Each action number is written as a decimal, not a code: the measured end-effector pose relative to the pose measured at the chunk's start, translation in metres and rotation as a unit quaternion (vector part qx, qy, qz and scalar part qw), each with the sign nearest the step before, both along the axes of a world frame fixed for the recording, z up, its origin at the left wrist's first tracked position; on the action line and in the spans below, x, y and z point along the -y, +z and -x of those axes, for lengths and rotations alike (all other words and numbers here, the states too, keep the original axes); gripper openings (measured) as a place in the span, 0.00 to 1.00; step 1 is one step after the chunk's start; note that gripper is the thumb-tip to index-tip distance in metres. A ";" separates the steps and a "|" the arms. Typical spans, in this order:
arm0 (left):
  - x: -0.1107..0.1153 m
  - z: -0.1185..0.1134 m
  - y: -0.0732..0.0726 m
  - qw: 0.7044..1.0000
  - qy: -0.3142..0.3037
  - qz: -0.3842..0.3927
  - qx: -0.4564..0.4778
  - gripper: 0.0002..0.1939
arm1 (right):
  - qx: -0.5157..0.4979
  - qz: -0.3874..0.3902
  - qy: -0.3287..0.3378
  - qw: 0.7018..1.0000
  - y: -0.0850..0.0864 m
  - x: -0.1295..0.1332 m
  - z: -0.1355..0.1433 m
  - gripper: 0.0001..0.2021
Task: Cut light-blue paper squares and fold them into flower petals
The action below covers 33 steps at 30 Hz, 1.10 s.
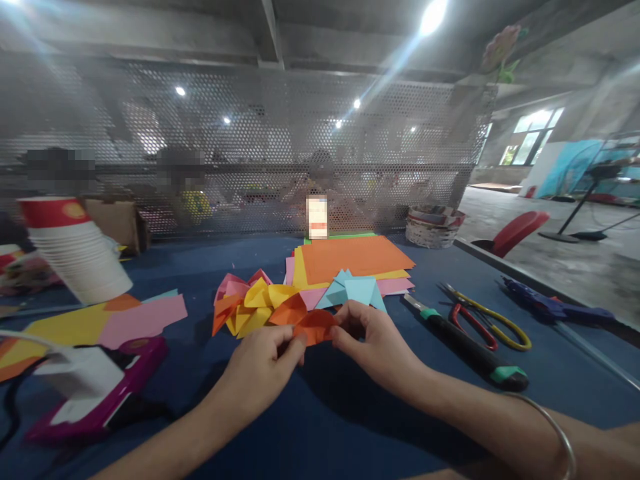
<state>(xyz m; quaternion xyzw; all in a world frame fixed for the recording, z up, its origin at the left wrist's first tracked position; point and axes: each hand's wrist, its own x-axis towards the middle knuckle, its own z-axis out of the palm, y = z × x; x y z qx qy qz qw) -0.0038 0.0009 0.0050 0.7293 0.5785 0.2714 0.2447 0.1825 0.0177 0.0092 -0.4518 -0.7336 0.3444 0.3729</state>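
Your left grip (pixel 264 360) and right grip (pixel 375 339) pinch the folded orange paper (pixel 317 326) (one at each side), seemingly to hold its shape.

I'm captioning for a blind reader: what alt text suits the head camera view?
The left hand and right hand pinch folded orange paper above a blue table. Folded yellow paper sits to its left, a folded light-blue piece beyond it to the right, with stacked coloured sheets behind.

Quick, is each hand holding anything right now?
Left hand: closed, pinching the orange folded paper.
Right hand: closed, pinching its right side.
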 end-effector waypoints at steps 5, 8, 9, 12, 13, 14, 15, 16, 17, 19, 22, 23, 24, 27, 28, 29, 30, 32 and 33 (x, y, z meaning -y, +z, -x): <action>-0.001 -0.002 0.000 0.996 -0.059 -0.016 0.067 0.14 | 0.001 -0.010 0.052 0.999 -0.001 0.005 0.002 0.02; -0.001 -0.003 -0.001 0.992 -0.070 0.002 0.101 0.13 | 0.021 -0.036 0.065 0.997 0.000 0.008 0.003 0.03; -0.001 -0.003 -0.001 0.991 -0.071 0.011 0.111 0.13 | 0.027 -0.042 0.063 0.997 -0.001 0.009 0.003 0.03; -0.001 -0.005 -0.003 0.986 -0.067 0.031 0.148 0.13 | 0.043 -0.057 0.054 0.996 -0.002 0.010 0.004 0.03; -0.001 -0.005 -0.004 0.985 -0.064 0.034 0.158 0.12 | 0.047 -0.059 0.052 0.996 -0.003 0.010 0.004 0.03; -0.002 -0.005 -0.004 0.983 -0.063 0.036 0.166 0.12 | 0.050 -0.061 0.050 0.996 -0.003 0.010 0.004 0.03; -0.002 -0.005 -0.005 0.982 -0.062 0.038 0.173 0.11 | 0.053 -0.062 0.049 0.995 -0.003 0.010 0.004 0.03; -0.002 -0.005 -0.005 0.981 -0.063 0.040 0.179 0.10 | 0.055 -0.063 0.047 0.995 -0.003 0.010 0.004 0.03; -0.001 -0.005 -0.005 0.980 -0.065 0.042 0.183 0.09 | 0.056 -0.061 0.046 0.996 -0.003 0.011 0.005 0.03; -0.001 -0.005 -0.004 0.978 -0.067 0.044 0.191 0.08 | 0.051 -0.046 0.047 0.997 -0.002 0.011 0.004 0.03; 0.000 -0.004 -0.001 0.978 -0.069 0.026 0.193 0.08 | 0.026 -0.005 0.061 0.998 -0.003 0.009 0.004 0.04; 0.001 -0.005 0.000 0.978 -0.070 0.019 0.193 0.08 | 0.015 0.010 0.067 0.998 -0.003 0.009 0.004 0.04; 0.001 -0.005 0.001 0.978 -0.071 0.015 0.194 0.08 | 0.003 0.022 0.071 0.997 -0.004 0.008 0.004 0.04; 0.001 -0.006 0.004 0.975 -0.069 0.016 0.210 0.09 | -0.026 0.036 0.071 0.996 -0.005 0.007 0.005 0.04; 0.001 -0.007 0.004 0.973 -0.069 0.020 0.217 0.09 | -0.032 0.031 0.069 0.997 -0.004 0.007 0.005 0.04; 0.001 -0.007 0.005 0.971 -0.069 0.024 0.226 0.10 | -0.036 0.024 0.066 0.997 -0.004 0.007 0.005 0.04; 0.001 -0.007 0.006 0.969 -0.067 0.026 0.236 0.10 | -0.039 0.017 0.063 0.997 -0.003 0.008 0.006 0.03; 0.002 -0.007 0.007 0.964 -0.061 0.028 0.256 0.09 | -0.039 0.008 0.057 0.998 -0.002 0.009 0.006 0.03; 0.002 -0.007 0.007 0.963 -0.058 0.027 0.262 0.09 | -0.037 0.006 0.054 0.998 -0.001 0.009 0.006 0.02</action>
